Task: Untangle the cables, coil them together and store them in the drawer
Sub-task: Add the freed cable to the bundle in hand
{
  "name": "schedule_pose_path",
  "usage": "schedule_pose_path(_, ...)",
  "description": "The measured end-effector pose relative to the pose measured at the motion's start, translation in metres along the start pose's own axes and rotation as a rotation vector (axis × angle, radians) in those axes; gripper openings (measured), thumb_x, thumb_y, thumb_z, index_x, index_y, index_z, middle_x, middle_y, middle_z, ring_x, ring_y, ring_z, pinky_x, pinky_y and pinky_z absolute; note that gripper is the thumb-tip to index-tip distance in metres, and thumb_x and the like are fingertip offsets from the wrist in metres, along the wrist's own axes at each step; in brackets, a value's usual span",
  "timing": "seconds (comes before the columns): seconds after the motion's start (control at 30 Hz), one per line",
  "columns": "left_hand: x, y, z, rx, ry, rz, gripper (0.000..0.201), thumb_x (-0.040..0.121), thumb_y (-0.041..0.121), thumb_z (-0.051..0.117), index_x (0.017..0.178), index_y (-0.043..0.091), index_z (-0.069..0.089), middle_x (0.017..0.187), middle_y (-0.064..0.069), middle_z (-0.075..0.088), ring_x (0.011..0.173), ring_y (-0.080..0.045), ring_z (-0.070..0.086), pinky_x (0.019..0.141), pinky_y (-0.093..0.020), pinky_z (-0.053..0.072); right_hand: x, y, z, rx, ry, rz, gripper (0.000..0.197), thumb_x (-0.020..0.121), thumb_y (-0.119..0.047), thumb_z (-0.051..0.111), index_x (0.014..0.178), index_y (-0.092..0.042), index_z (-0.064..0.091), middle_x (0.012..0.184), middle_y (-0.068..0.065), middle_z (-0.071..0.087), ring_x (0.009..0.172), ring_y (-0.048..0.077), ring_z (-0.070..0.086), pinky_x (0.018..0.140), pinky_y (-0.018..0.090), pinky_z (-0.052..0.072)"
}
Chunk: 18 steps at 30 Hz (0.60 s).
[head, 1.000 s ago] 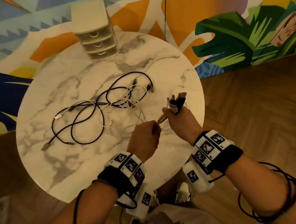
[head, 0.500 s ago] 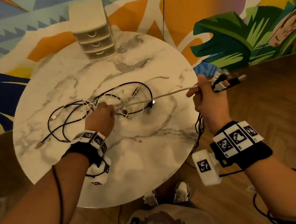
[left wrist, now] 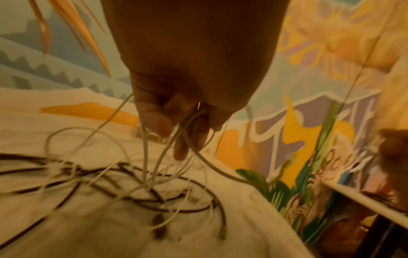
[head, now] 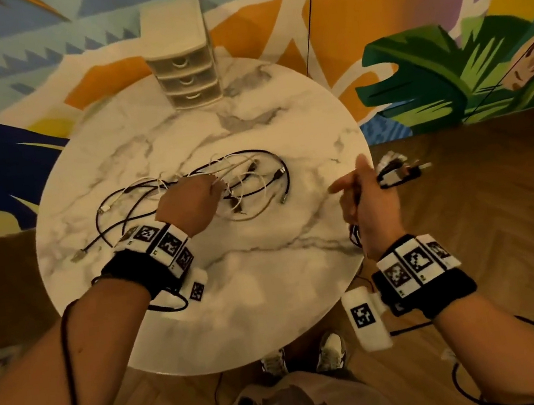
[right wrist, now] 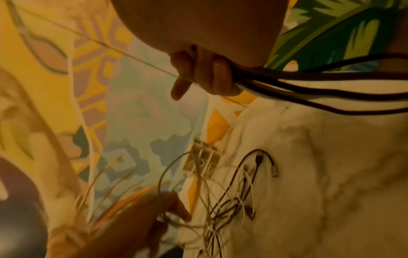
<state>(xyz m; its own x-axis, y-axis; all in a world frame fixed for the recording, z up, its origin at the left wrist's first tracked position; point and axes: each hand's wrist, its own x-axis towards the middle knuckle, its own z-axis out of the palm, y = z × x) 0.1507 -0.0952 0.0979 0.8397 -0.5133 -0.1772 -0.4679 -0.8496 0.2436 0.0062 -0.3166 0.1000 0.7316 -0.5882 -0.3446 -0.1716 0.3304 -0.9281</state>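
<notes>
Your left hand is down over the tangle of thin black and white cables in the middle of the round white marble-patterned table, and the grip is closed on several white strands, pinched between thumb and fingers and lifted off the surface while the black loops lie flat beneath. Your right hand is out at the table's right edge, its grip wrapped round a bundle of black and white cables; the connector ends stick out beyond the hand over the wooden floor, the forefinger points loosely towards the tangle, and the cable lengths hang below the palm. The small cream three-drawer plastic organiser stands at the far edge of the table, all three drawers shut, well apart from both hands.
</notes>
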Motion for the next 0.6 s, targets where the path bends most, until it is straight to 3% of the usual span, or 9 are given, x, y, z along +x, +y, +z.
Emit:
schedule_pose_path(0.1,-0.009,0.021,-0.013,0.099,0.032,0.013,0.037,0.099,0.037,0.035,0.095,0.013,0.062,0.097,-0.014,0.066,0.09,-0.034,0.059,0.068,-0.036,0.039,-0.008,0.007,0.016,-0.187,-0.181,0.059,0.061,0.101,-0.039,0.037,0.056,-0.006,0.062,0.04,0.004,0.031,0.032,0.01,0.024,0.035,0.02,0.02)
schedule_pose_path(0.17,-0.017,0.035,-0.018,0.154,0.078,0.062,0.036,0.099,0.04,0.034,0.099,0.02,0.063,0.098,-0.008,0.067,0.091,-0.032,0.061,0.068,-0.033,0.043,-0.012,0.012,0.026,-0.261,-0.287,0.122,0.059,0.1,-0.042,0.038,0.069,-0.004,0.07,0.042,0.004,0.028,0.033,0.009,0.022,0.036,0.021,0.018)
schedule_pose_path(0.27,-0.03,0.056,-0.016,0.27,0.064,0.185,0.033,0.099,0.04,0.032,0.102,0.024,0.06,0.098,-0.003,0.067,0.086,-0.029,0.064,0.065,-0.032,0.046,-0.013,0.014,0.039,-0.219,-0.321,0.199,0.054,0.098,-0.046,0.04,0.091,-0.004,0.072,0.039,-0.001,0.028,0.036,0.01,0.019,0.039,0.024,0.016)
schedule_pose_path(0.37,-0.037,0.066,-0.002,0.399,0.024,0.27,0.032,0.1,0.04,0.03,0.113,0.024,0.055,0.099,0.001,0.063,0.08,-0.025,0.064,0.055,-0.03,0.038,-0.011,0.014,0.047,-0.152,-0.333,0.232,0.043,0.097,-0.044,0.044,0.084,-0.01,0.068,0.041,-0.001,0.026,0.037,0.011,0.019,0.041,0.025,0.014)
schedule_pose_path(0.43,-0.04,0.069,0.006,0.414,0.007,0.3,0.034,0.1,0.04,0.029,0.118,0.024,0.053,0.097,0.001,0.062,0.075,-0.024,0.063,0.052,-0.03,0.035,-0.01,0.014,0.049,-0.169,-0.353,0.21,0.032,0.097,-0.033,0.048,0.081,-0.01,0.065,0.041,-0.003,0.028,0.036,0.011,0.022,0.04,0.024,0.016)
schedule_pose_path(0.5,-0.041,0.067,0.019,0.352,-0.019,0.256,0.032,0.1,0.038,0.032,0.11,0.019,0.056,0.097,0.0,0.061,0.077,-0.025,0.062,0.054,-0.03,0.038,-0.009,0.013,0.049,-0.184,-0.335,0.14,0.033,0.096,-0.026,0.047,0.082,-0.007,0.07,0.043,-0.003,0.029,0.037,0.01,0.023,0.039,0.023,0.017)
schedule_pose_path(0.6,-0.028,0.042,0.016,0.22,0.01,0.066,0.026,0.097,0.033,0.04,0.1,0.016,0.06,0.103,-0.005,0.058,0.09,-0.03,0.061,0.06,-0.033,0.042,-0.006,0.002,0.043,-0.092,-0.275,0.048,0.043,0.1,-0.03,0.042,0.082,-0.005,0.071,0.042,-0.006,0.026,0.037,0.008,0.019,0.038,0.022,0.015)
